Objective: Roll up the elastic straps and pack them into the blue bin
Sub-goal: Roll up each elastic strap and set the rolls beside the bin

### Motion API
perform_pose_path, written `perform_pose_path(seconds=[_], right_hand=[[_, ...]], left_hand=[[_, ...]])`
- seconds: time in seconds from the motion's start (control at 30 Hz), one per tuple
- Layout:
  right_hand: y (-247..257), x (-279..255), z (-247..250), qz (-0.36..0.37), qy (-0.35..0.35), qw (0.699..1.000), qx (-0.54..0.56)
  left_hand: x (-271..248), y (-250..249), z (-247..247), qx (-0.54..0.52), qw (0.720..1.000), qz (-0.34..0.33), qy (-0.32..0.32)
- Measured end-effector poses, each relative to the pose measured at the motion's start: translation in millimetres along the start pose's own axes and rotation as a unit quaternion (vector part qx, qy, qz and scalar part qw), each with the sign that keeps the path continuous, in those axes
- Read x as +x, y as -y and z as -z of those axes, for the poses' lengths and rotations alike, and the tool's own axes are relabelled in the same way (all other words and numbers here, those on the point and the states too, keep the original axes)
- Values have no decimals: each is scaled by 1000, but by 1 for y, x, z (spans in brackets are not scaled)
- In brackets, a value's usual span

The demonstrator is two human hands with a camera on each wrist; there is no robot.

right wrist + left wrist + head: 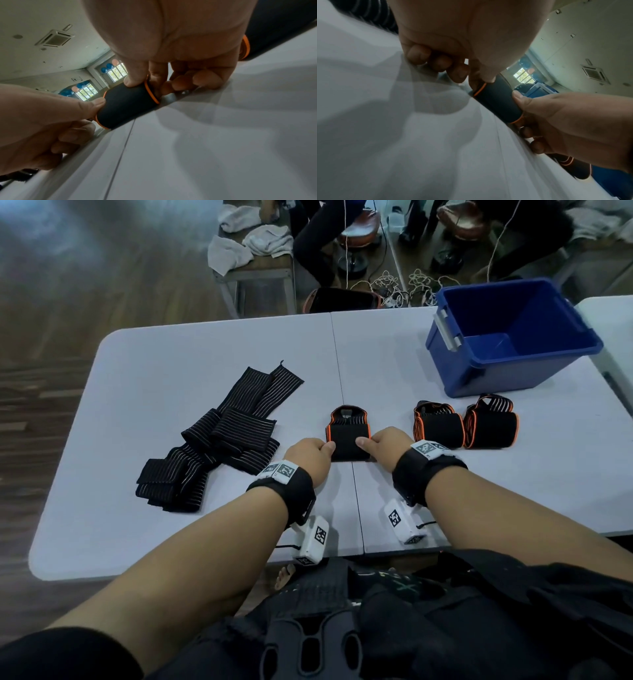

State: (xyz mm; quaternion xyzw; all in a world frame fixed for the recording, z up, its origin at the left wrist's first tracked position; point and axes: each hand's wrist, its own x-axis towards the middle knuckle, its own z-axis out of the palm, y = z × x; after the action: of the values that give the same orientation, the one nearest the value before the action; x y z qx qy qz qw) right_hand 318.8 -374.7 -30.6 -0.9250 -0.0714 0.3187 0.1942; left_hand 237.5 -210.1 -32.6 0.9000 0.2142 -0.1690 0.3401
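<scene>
A black strap with orange edging (348, 436) lies rolled at the table's middle, its loose end stretching away from me. My left hand (313, 453) pinches the roll's left end (481, 86) with thumb on top and fingers curled beside it. My right hand (383, 451) pinches the right end (149, 88) the same way. Two finished orange-edged rolls (438, 426) (491, 424) sit to the right. A pile of black striped straps (219, 436) lies flat on the left. The blue bin (513, 337) stands at the back right, nothing visible inside.
The grey folding table (171, 542) has a centre seam under the roll. Beyond its far edge are a bench with towels (253, 241), cables on the floor (400, 289) and someone's legs. A second table edge (613, 323) is right of the bin.
</scene>
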Motion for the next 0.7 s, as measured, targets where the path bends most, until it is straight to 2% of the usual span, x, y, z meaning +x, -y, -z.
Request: perform_pose_path(seconds=[0.13, 0.33, 0.47, 0.53, 0.6, 0.7], right_hand=[[4, 3, 1, -19, 6, 1000, -1], [0, -21, -3, -8, 14, 1000, -15], [-19, -42, -11, -26, 21, 999, 15], [-27, -51, -9, -36, 10, 999, 26], [-35, -59, -6, -32, -28, 998, 38], [-51, -74, -6, -25, -92, 985, 141]], left_hand=[[6, -2, -1, 6, 1000, 16, 12], [0, 1, 3, 26, 998, 7, 57], [-9, -5, 12, 60, 996, -68, 23], [-12, -13, 12, 40, 992, -115, 37], [-13, -22, 7, 50, 988, -138, 49], [-12, -36, -1, 97, 978, -168, 72]])
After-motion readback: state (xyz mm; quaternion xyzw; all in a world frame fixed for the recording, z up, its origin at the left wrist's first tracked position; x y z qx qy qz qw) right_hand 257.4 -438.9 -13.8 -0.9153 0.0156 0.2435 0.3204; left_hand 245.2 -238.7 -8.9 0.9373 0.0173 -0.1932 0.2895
